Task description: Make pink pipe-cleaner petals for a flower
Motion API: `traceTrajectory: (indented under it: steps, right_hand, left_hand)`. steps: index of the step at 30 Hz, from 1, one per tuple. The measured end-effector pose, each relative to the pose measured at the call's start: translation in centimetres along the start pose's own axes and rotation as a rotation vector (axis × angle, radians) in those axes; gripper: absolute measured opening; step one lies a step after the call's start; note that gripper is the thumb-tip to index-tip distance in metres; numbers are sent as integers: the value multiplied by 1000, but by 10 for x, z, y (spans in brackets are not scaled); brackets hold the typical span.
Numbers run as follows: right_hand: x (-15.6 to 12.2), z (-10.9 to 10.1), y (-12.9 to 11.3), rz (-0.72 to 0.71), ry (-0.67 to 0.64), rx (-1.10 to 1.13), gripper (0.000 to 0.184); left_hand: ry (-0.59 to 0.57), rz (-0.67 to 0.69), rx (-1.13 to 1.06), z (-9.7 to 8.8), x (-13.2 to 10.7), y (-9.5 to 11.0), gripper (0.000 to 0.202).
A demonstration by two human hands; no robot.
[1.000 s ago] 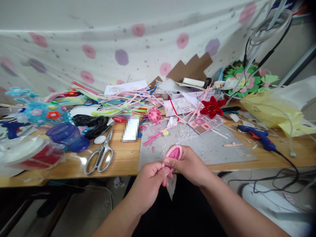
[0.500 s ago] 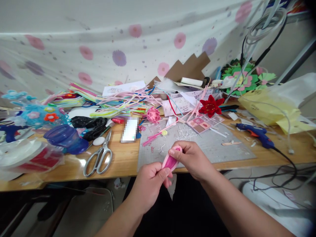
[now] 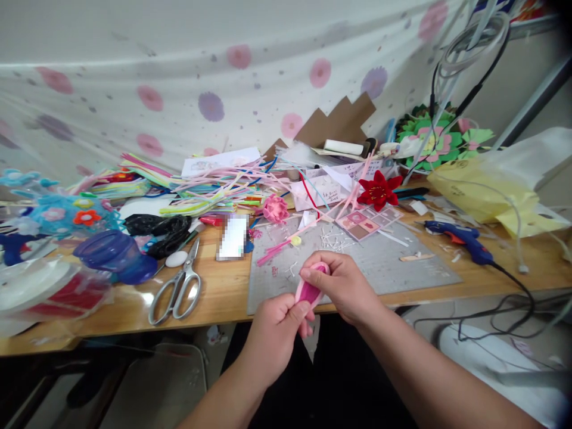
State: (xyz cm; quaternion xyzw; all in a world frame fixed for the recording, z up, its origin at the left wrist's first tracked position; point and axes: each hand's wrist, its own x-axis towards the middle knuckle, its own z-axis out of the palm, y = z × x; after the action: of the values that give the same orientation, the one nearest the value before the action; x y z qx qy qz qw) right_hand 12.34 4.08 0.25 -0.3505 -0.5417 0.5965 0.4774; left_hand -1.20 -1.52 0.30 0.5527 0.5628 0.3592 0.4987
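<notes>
at the near edge of the wooden desk [image 3: 218, 295], our left hand [image 3: 274, 333] pinches the lower end of a small pink petal [image 3: 308, 290], a fuzzy pale loop around a darker pink centre. our right hand [image 3: 344, 286] grips its rounded top. this one petal looks shaped. a finished red flower [image 3: 379, 189] lies beyond the grey cutting mat [image 3: 384, 265], and the loose pipe cleaners [image 3: 214, 182] look unused.

Right hand [image 3: 346, 289] has curled over the pink petal [image 3: 307, 293].

A white cloth [image 3: 277, 42] printed with pink and purple flowers covers the back wall behind a wooden table [image 3: 223, 292]. Light is soft and even.
</notes>
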Motion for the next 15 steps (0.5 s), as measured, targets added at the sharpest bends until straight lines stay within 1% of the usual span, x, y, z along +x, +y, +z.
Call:
traceTrajectory:
  steps: [4, 5, 7, 9, 12, 15]
  right_hand:
    - [-1, 5, 3, 41, 99, 118, 28]
    - [-1, 5, 4, 53, 93, 134, 29]
    - [-1, 3, 3, 64, 32, 116, 29]
    - [-1, -2, 1, 33, -25, 69, 26]
    - [1, -9, -4, -35, -29, 32, 25]
    - [2, -10, -6, -19, -44, 17, 21]
  left_hand:
    - [1, 5, -38, 6, 0, -3, 29]
    - [5, 1, -62, 7, 0, -4, 29]
    - [11, -6, -105, 9, 0, -5, 28]
    - [9, -8, -136, 9, -1, -6, 28]
    - [1, -12, -163, 6, -1, -7, 28]
    - [-10, -23, -144, 4, -1, -6, 28]
